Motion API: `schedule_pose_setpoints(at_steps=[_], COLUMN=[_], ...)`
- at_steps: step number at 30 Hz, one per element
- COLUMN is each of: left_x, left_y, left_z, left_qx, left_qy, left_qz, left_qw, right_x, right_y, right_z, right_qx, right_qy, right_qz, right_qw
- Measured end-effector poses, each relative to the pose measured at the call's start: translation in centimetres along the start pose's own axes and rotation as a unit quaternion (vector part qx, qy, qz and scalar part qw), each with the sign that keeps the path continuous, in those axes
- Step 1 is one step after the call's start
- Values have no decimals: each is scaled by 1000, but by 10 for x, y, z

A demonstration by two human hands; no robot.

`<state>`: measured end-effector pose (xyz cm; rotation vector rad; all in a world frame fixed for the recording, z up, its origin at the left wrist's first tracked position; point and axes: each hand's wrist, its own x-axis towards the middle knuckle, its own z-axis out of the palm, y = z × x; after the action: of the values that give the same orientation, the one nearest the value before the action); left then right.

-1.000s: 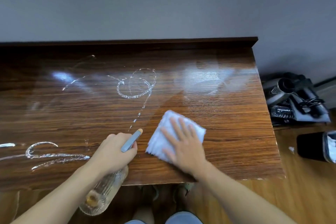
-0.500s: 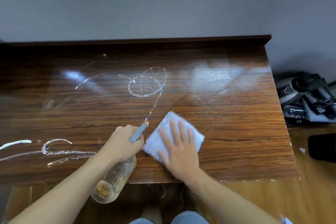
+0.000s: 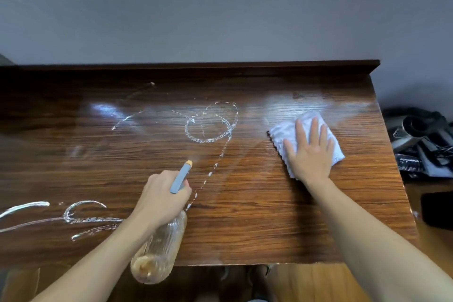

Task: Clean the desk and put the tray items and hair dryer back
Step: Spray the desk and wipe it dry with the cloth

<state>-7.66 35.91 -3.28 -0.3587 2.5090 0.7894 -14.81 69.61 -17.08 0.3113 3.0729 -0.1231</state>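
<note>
Cleaning stage, early to middle: the table (image 3: 245, 223) carries wet spray trails that have not been wiped, one looped ring (image 3: 210, 122) near its centre with a dotted line running from the ring toward the near edge, and a second set of curling streaks (image 3: 73, 216) at the table's near left. A hazy sheen shows at the far right of the table, just beyond the cloth; whether that patch is wiped or merely reflecting light cannot be told. Judged from this, most of the wiping remains, and the putting-back has not begun: no tray is recognisable anywhere, and a dark heap of items (image 3: 421, 144), among them what looks like the hair dryer (image 3: 407, 132), lies off the table's right end, lower than its top. The left hand (image 3: 161, 198) is closed around the neck of a clear spray bottle (image 3: 159, 252), fingers curled tight, the blue nozzle (image 3: 182, 174) pointing toward the ring and a faint mist at its tip; the bottle's body hangs over the table's near edge. The right hand (image 3: 308, 154) lies flat on a white cloth (image 3: 289, 130) toward the table's right end, fingers (image 3: 313, 127) extended and slightly spread, pressing down rather than gripping.
</note>
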Motion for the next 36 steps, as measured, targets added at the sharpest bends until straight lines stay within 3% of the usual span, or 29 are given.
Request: schedule_pose_setpoints(at_steps=[3, 9, 13, 18, 30, 36], left_x=[3, 0, -1, -3, 12, 15], left_y=[-7, -12, -11, -4, 18, 11], left_z=[-7, -25, -32, -44, -62, -64], left_qx=[-24, -22, 6, -4, -3, -41], left_qy=[-7, -17, 28, 69, 30, -9], left_qz=[-1, 2, 17, -22, -69, -70], left_qw=[1000, 1000, 999, 997, 997, 997], right_x=[12, 11, 4, -3, 75, 93], right_y=[-17, -15, -16, -20, -42, -87], right_z=[-2, -5, -6, -5, -3, -10], right_qx=[15, 19, 16, 18, 29, 45], right_qy=[-15, -39, -46, -32, -28, -43], right_qz=[46, 41, 41, 34, 38, 6], right_qw=[999, 998, 998, 999, 998, 998])
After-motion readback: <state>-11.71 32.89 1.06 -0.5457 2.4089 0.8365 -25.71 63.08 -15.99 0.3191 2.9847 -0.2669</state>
